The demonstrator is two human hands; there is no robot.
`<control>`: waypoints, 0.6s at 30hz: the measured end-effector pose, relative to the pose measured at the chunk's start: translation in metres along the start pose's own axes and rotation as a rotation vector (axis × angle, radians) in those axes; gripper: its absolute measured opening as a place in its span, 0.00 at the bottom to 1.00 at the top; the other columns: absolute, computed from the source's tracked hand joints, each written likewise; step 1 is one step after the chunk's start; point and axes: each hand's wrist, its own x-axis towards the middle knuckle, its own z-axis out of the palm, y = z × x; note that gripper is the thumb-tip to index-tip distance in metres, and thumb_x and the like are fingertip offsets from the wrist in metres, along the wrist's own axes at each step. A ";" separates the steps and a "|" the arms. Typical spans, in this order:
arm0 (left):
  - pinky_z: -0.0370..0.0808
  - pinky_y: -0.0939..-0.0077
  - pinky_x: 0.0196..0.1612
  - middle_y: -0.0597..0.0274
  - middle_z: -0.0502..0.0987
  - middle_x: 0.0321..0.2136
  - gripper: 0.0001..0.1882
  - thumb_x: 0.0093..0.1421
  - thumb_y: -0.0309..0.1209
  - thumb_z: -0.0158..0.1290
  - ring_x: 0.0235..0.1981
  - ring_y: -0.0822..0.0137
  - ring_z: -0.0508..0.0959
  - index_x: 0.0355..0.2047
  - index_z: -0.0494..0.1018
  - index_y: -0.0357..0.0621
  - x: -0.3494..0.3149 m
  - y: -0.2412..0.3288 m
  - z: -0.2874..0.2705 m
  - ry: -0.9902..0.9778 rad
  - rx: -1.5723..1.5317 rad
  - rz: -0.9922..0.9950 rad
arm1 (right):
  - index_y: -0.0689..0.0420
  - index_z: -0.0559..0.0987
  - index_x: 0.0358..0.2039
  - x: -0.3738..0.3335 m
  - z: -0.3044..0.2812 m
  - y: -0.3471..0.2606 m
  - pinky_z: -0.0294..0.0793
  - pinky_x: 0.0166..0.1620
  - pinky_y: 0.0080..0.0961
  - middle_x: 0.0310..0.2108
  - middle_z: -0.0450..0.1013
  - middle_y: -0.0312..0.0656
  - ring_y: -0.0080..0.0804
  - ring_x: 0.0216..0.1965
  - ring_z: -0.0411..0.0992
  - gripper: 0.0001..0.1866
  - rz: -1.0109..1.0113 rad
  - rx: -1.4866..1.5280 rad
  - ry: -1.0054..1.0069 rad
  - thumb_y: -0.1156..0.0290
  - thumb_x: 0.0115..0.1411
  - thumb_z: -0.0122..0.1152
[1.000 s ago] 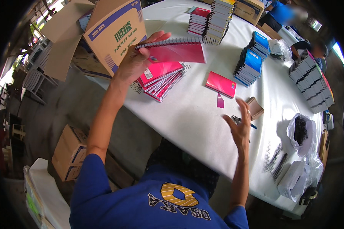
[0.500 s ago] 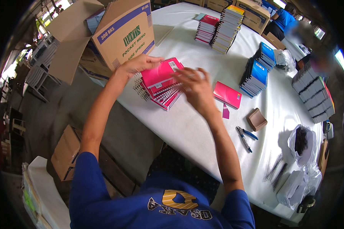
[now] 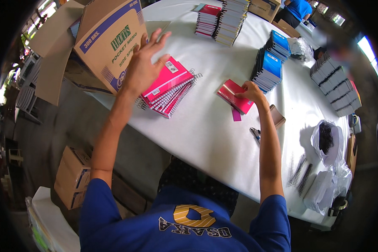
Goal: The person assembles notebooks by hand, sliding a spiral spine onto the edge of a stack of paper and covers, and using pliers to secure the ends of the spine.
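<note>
My right hand [image 3: 253, 94] grips the right part of a pink spiral notebook [image 3: 230, 92], thumb on its cover and fingers at the far edge. A magenta slip [image 3: 237, 116] pokes out from beneath that notebook. To the left, my left hand [image 3: 144, 67] is open, its fingers spread, over the far left side of a fanned stack of pink spiral notebooks [image 3: 169, 86]. Wire coils stick out on both sides of the stack. Whether the palm touches the stack is hidden.
A large open carton [image 3: 109, 46] stands left of the stack. Beyond are pink notebooks [image 3: 207, 19], a taller stack [image 3: 231, 23] and blue notebooks [image 3: 268, 69]. Pliers [image 3: 255, 134], a brown holder [image 3: 277, 116], loose wire coils [image 3: 300, 172] and a bag of coils [image 3: 326, 140] lie right.
My right hand has left the stack and moved right onto the single pink notebook. My left hand has let go of the stack's top and spread its fingers. The whole view has shifted slightly.
</note>
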 end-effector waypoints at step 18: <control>0.61 0.63 0.64 0.35 0.64 0.60 0.38 0.66 0.47 0.51 0.66 0.46 0.59 0.68 0.52 0.41 -0.071 0.135 0.126 -0.089 -0.793 -0.355 | 0.61 0.74 0.48 -0.165 -0.007 -0.112 0.79 0.46 0.27 0.41 0.78 0.40 0.29 0.42 0.77 0.18 -0.012 1.856 0.388 0.76 0.57 0.66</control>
